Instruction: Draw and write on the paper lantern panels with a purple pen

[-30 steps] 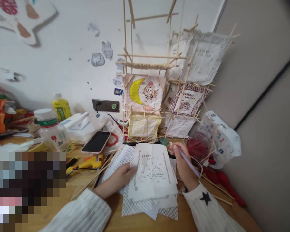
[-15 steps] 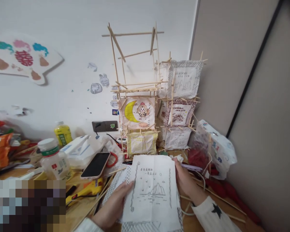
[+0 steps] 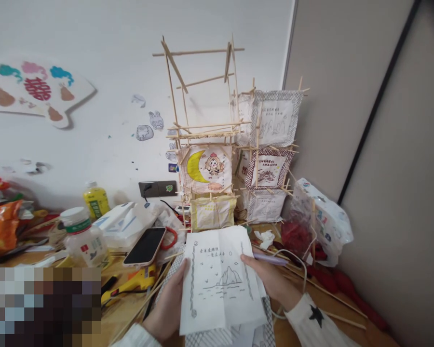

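Note:
Between my two hands is a white sheet of paper (image 3: 220, 289) with a drawn mountain, water, birds and some handwriting. My left hand (image 3: 168, 301) grips its left edge, thumb against the paper. On the right edge, my right hand (image 3: 269, 277) pinches the sheet, thumb on top. Other papers with crosshatched borders (image 3: 213, 337) lie beneath it. Behind the sheet stands a lantern-like frame of thin wooden sticks (image 3: 202, 126), partly covered by drawn panels, one showing a yellow moon (image 3: 196, 167). A second stick structure with paper panels (image 3: 280, 118) stands to its right.
Left of the papers lie a phone (image 3: 144, 246) and a yellow glue gun (image 3: 133, 285). Bottles (image 3: 80, 236), a white box (image 3: 117, 222) and an orange packet (image 3: 2, 226) crowd the left side. A plastic bag (image 3: 323, 224) and loose sticks (image 3: 342, 295) are at right.
The sheet has shifted a little left and its lower edge has lifted, showing more of the papers beneath. My right hand has moved left, with its thumb further onto the sheet.

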The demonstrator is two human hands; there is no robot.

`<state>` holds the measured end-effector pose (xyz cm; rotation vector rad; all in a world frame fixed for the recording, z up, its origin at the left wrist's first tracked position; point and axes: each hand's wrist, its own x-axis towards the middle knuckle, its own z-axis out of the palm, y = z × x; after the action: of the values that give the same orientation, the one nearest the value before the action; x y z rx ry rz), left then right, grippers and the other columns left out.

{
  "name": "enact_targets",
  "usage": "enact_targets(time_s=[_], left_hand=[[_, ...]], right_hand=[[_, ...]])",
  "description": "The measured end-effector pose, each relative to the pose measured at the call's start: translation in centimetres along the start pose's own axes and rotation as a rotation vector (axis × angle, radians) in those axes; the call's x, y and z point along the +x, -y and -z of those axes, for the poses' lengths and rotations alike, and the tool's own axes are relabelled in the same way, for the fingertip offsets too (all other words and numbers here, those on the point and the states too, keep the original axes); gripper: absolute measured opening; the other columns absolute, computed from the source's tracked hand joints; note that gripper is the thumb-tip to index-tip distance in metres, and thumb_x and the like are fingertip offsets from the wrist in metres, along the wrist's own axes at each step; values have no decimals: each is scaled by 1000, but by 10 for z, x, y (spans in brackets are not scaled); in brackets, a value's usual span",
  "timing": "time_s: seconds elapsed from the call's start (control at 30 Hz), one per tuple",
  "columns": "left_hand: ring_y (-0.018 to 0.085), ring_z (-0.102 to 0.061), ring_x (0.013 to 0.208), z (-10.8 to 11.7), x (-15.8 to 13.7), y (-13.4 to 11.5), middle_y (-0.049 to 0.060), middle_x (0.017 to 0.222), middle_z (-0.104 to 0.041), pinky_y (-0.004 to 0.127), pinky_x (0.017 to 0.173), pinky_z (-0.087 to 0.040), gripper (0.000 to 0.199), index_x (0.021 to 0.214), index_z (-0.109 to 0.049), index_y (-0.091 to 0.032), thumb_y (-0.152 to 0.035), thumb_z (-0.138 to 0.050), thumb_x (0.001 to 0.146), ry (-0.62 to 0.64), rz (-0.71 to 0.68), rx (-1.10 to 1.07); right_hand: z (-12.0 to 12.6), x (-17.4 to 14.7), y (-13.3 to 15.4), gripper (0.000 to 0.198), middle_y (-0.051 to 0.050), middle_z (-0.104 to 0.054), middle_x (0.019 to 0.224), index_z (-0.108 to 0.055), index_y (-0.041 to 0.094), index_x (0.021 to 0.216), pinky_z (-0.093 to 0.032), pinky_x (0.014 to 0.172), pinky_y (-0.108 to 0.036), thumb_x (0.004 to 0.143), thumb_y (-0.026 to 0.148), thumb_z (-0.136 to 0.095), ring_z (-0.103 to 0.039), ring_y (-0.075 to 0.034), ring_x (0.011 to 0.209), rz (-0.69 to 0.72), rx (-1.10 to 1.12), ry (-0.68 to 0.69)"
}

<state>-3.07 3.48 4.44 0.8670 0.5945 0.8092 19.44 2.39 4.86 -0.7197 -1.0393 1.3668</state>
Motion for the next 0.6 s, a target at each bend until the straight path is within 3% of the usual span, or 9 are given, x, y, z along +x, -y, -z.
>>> enact_targets(time_s=[0.1, 0.23, 0.33, 0.37, 0.47, 0.53, 0.6], left_hand=[[35, -59, 102, -3, -2, -3, 14, 104, -66, 47, 85, -45, 66, 112, -60, -17, -68, -47, 72, 100, -20, 10], [33, -64, 87, -11, -16, 4, 13, 91, -69, 37, 63, -51, 48, 100, -67, -16, -46, -72, 63, 253, 88, 232], [31, -62, 89, -11, -23, 13, 12, 91, -69, 40, 77, -49, 41, 89, -71, -15, -45, -75, 61, 308, 99, 497], [31, -61, 91, -9, -23, 15, 13, 91, -69, 41, 84, -46, 40, 82, -71, -15, -51, -70, 66, 240, 93, 598], [36, -58, 98, -3, -15, 16, 15, 87, -68, 47, 94, -39, 50, 64, -68, -16, -63, -54, 75, -160, 80, 734], [36, -49, 113, -1, -8, 14, 14, 99, -66, 48, 101, -32, 40, 80, -68, -17, -56, -61, 72, -311, -77, 726], [34, -37, 125, 0, -2, 12, 13, 110, -63, 48, 107, -21, 44, 102, -63, -18, -46, -68, 69, -341, -262, 735]], right_hand=[[-6, 3, -5, 41, -10, -64, 113, -62, 19, 108, -41, 95, -45, 70, 33, -70, -55, -30, 109, 72, 38, -158], [-11, 4, -10, 45, -9, -62, 117, -54, 21, 117, -43, 93, -42, 75, 36, -63, -55, -28, 109, 139, 54, -258], [-16, -2, -7, 39, -7, -61, 116, -55, 22, 113, -41, 95, -39, 77, 35, -60, -53, -27, 110, 204, -162, -227], [-17, -5, -6, 36, -7, -61, 115, -55, 22, 110, -40, 95, -38, 76, 34, -60, -53, -26, 109, 217, -251, -212], [-22, -11, -4, 32, -5, -61, 109, -53, 22, 108, -39, 94, -34, 77, 31, -59, -53, -25, 108, 224, -434, -151], [-23, -11, -4, 34, -6, -60, 107, -51, 22, 110, -40, 92, -33, 77, 30, -58, -53, -24, 107, 238, -486, -132], [-21, -8, -5, 34, -7, -59, 107, -49, 21, 110, -41, 90, -33, 79, 30, -57, -53, -24, 104, 285, -534, -163]])
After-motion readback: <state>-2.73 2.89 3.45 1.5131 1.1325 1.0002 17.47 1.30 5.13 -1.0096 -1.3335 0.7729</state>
